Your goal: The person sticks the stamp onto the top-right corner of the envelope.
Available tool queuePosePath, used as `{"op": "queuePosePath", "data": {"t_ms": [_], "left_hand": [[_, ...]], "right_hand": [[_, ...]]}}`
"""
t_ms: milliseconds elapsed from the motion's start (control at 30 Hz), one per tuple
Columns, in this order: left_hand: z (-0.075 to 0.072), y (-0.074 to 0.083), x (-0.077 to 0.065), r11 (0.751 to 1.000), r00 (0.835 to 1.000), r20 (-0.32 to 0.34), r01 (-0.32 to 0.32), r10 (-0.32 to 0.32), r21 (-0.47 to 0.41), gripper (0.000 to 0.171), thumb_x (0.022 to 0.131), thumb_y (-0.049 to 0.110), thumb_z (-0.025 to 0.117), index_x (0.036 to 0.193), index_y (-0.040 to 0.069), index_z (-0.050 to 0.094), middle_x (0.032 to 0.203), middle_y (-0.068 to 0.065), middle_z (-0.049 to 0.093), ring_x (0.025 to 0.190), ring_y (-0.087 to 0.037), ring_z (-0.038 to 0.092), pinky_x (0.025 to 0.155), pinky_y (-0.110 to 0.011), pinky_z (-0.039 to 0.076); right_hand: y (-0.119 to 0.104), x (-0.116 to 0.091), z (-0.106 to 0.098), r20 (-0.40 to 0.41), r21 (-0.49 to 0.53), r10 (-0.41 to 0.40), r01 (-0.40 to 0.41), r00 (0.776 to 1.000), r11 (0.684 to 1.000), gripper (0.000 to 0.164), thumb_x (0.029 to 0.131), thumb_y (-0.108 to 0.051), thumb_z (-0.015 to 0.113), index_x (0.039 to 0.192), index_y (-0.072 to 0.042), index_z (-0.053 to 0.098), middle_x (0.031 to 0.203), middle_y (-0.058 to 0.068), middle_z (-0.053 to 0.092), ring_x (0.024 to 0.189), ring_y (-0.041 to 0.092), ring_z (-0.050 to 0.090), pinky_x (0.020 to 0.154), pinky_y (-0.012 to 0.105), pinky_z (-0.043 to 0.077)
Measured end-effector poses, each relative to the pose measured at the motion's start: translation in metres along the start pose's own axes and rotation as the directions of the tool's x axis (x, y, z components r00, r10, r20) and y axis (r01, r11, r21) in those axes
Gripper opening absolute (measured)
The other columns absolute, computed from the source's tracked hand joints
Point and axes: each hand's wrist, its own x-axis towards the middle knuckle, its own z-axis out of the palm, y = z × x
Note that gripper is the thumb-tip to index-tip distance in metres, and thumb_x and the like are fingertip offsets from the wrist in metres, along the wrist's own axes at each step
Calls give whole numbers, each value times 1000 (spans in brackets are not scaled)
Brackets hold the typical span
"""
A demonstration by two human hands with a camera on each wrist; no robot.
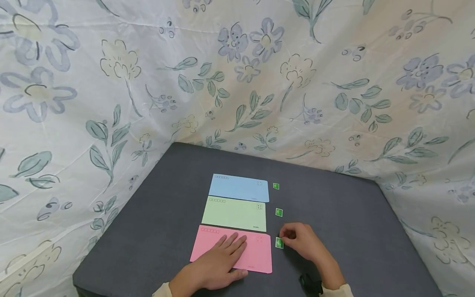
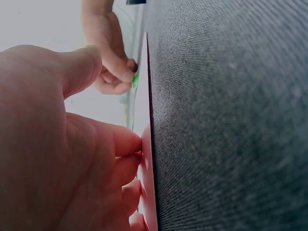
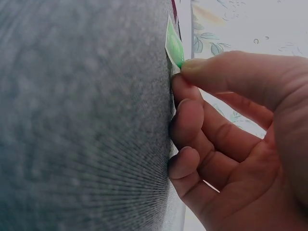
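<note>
Likely pickup: green square stamp [image 1: 279, 243]
Right grip [image 1: 304, 241] pinching; left grip [image 1: 220, 262] flat on pink rectangular envelope [image 1: 257, 252]. Probably lift next.

Cream left sleeve [image 1: 162, 291], matching right sleeve [image 1: 337, 291], and a black, blocky wrist camera [image 1: 310, 284] beside it.

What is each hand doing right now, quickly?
Left hand: open, resting on the pink envelope.
Right hand: closed, pinching the green stamp beside that envelope between thumb and finger.
</note>
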Motion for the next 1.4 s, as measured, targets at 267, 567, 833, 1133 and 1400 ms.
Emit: {"op": "queuePosePath", "data": {"t_ms": [267, 567, 833, 1133, 1400], "left_hand": [[0, 0, 0, 1000, 1000, -6, -5, 5, 8, 83, 111, 66, 40, 170, 9, 36, 178, -3, 27, 165, -27, 20, 130, -50, 21], [-1, -2, -1, 1000, 1000, -7, -14, 14, 12, 86, 109, 68, 42, 170, 9, 36, 178, -4, 28, 164, -28, 21, 130, -50, 21], [-3, -2, -1, 999, 1000, 3, -26, 26, 18, 88, 107, 68, 50, 170, 9, 36, 178, -4, 28, 164, -28, 21, 130, -50, 22], [-4, -3, 0, 1000, 999, 22, -30, 30, 2, 91, 105, 68, 54, 171, 10, 35, 178, -3, 27, 165, -28, 21, 130, -50, 22], [-6, -2, -1, 999, 999, 16, -44, 44, 10, 92, 104, 67, 58, 170, 8, 36, 178, -4, 27, 164, -29, 21, 130, -51, 23]], "right_hand": [[4, 1, -1, -1, -11, -9, 9, 1000, 1000, 18, 95, -6, 83, 89, -22, 78, 85, -12, 70, 77, 9, 64, 71, 31, 57], [7, 2, -3, -1, 36, -3, 3, 1000, 999, 15, 95, -5, 83, 90, -19, 79, 86, -9, 69, 78, 13, 62, 71, 31, 55], [8, 2, -6, -1, 114, -29, 29, 1000, 993, 15, 99, -6, 79, 94, -20, 80, 90, -6, 71, 80, 14, 64, 71, 29, 55], [0, 5, -7, -11, 177, -13, 15, 1000, 984, 11, 99, -8, 79, 98, -18, 81, 91, -4, 72, 81, 18, 64, 70, 30, 55], [-10, 6, -6, -12, 203, -17, 19, 1000, 979, 10, 99, -8, 80, 99, -18, 82, 90, -3, 72, 82, 21, 64, 70, 30, 55]]}}
